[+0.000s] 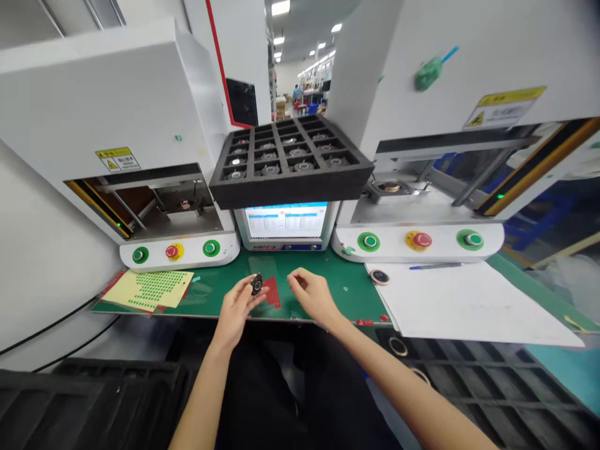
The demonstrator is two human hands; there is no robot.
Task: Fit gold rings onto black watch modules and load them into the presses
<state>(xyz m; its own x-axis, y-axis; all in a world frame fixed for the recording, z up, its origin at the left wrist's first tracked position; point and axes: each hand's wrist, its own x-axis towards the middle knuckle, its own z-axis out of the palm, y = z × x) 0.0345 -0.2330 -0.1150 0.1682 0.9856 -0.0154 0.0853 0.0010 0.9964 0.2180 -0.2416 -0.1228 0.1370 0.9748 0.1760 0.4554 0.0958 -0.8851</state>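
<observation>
Between the thumb and fingers of my left hand (235,307) is a small round black part (257,284) with a ring-shaped face, tilted up above the green mat (210,294). Just right of it, a sheet of small red stickers (273,294) lies on the mat, partly behind my left fingertips. My right hand (313,295) hovers right of the stickers, apart from the part. Its thumb and fingertips are drawn together, and whatever is between them is too small to tell.
A black foam tray (290,187) of round parts sits above a screen (287,222). Press machines with buttons flank it. Yellow sticker sheets (150,289) lie left; white paper (450,306), a pen (435,266) and a round part (379,277) lie right. Black trays (497,394) stand below.
</observation>
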